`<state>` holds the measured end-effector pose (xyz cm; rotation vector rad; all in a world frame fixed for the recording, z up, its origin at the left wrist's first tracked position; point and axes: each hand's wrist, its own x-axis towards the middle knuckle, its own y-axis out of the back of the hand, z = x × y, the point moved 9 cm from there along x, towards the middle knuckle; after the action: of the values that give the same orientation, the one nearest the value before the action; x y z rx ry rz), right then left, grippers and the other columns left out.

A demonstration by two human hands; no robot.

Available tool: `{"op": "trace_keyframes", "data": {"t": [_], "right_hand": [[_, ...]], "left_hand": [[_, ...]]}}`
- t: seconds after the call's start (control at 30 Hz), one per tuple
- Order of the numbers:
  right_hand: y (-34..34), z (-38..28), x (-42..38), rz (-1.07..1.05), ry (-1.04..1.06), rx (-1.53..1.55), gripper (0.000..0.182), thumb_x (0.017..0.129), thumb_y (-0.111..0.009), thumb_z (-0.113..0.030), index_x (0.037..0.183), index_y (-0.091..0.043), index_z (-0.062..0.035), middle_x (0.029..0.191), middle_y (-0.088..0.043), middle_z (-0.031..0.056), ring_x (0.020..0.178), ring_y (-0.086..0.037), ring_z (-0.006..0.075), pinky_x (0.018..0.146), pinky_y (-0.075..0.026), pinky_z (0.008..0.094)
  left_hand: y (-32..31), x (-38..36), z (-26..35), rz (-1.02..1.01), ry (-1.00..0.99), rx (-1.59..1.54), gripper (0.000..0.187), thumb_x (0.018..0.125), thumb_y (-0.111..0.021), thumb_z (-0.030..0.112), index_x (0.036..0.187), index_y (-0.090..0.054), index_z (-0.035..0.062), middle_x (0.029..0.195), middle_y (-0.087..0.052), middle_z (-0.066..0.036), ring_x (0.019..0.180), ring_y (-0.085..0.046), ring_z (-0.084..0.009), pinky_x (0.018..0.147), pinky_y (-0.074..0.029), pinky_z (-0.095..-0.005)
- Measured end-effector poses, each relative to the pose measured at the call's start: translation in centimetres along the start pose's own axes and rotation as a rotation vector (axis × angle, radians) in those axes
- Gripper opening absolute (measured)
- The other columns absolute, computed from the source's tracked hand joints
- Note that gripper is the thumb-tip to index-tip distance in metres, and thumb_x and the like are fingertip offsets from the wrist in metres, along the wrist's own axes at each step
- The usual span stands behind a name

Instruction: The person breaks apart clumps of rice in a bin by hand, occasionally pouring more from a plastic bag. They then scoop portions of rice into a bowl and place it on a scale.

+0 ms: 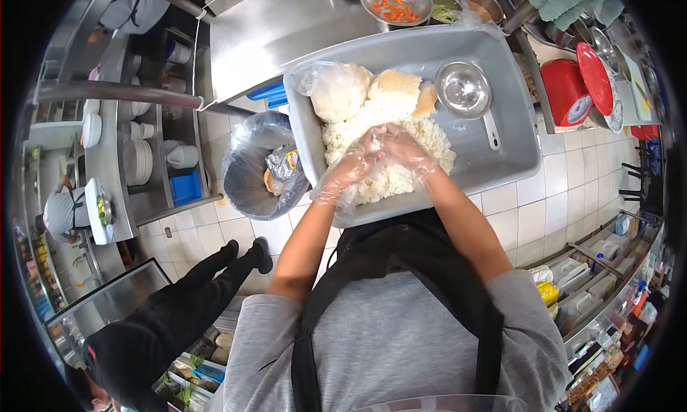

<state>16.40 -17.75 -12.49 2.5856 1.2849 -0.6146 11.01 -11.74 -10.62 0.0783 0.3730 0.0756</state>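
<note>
Both of my hands wear clear plastic gloves and meet over a heap of white rice (429, 141) in a large grey tub (504, 165). My left hand (352, 165) and my right hand (408, 149) touch at the fingers, which curl together low on the rice; whatever lies between them is hidden. Behind them, a plastic bag of rice (340, 90) rests in the tub's far left corner, beside a yellowish crusted slab of rice (395, 91). A metal bowl (464, 90) and a white-handled utensil (491, 131) lie at the tub's right side.
Bowls of chopped vegetables, one with orange pieces (395, 8), stand beyond the tub on a steel counter (257, 36). A lined bin (240, 170) is left of the tub. A red scale (565, 90) is at right. One person in black (154, 322) stands lower left; others are farther off.
</note>
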Motion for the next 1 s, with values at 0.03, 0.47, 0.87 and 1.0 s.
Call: {"op": "trace_keyframes", "data": {"t": [0.03, 0.47, 0.87, 1.0], "right_hand": [[0.4, -0.1, 0.9, 0.062, 0.089, -0.049, 0.028, 0.081, -0.052, -0.018, 0.101, -0.051, 0.0015, 0.085, -0.054, 0.0072, 0.071, -0.052, 0.0138, 0.065, -0.044, 0.0234], [-6.3, 4.3, -2.5, -0.022, 0.346, -1.215, 0.036, 0.076, -0.055, -0.027, 0.111, -0.055, -0.0184, 0.103, -0.053, 0.0186, 0.079, -0.055, 0.0262, 0.072, -0.044, 0.0382], [2.8, 5.2, -0.2, 0.312, 0.023, -0.276, 0.038, 0.081, -0.053, -0.037, 0.082, -0.057, 0.0014, 0.075, -0.058, 0.0158, 0.072, -0.054, 0.0259, 0.068, -0.041, 0.0336], [0.2, 1.4, -0.6, 0.178, -0.08, -0.51, 0.051, 0.08, -0.051, -0.048, 0.103, -0.056, -0.0021, 0.1, -0.054, 0.0217, 0.103, -0.048, 0.0285, 0.088, -0.037, 0.0319]], "left_hand": [[0.7, 0.0, 0.2, 0.053, -0.053, -0.184, 0.05, 0.081, -0.056, 0.014, 0.124, -0.034, 0.0008, 0.118, -0.044, -0.014, 0.101, -0.045, -0.0166, 0.084, -0.041, -0.0276], [6.9, 1.8, -6.1, 0.375, 0.021, 0.728, 0.069, 0.066, -0.064, 0.051, 0.109, -0.052, -0.0022, 0.091, -0.059, -0.021, 0.088, -0.057, -0.0287, 0.078, -0.044, -0.0343], [3.7, -3.1, -6.0, 0.279, 0.162, 0.236, 0.072, 0.068, -0.066, 0.023, 0.124, -0.031, -0.0057, 0.106, -0.052, -0.023, 0.099, -0.052, -0.0259, 0.084, -0.04, -0.0302], [4.5, -0.2, -10.4, 0.412, 0.033, 0.206, 0.068, 0.071, -0.064, 0.024, 0.124, -0.033, -0.0046, 0.111, -0.05, -0.021, 0.096, -0.052, -0.026, 0.085, -0.04, -0.0298]]}}
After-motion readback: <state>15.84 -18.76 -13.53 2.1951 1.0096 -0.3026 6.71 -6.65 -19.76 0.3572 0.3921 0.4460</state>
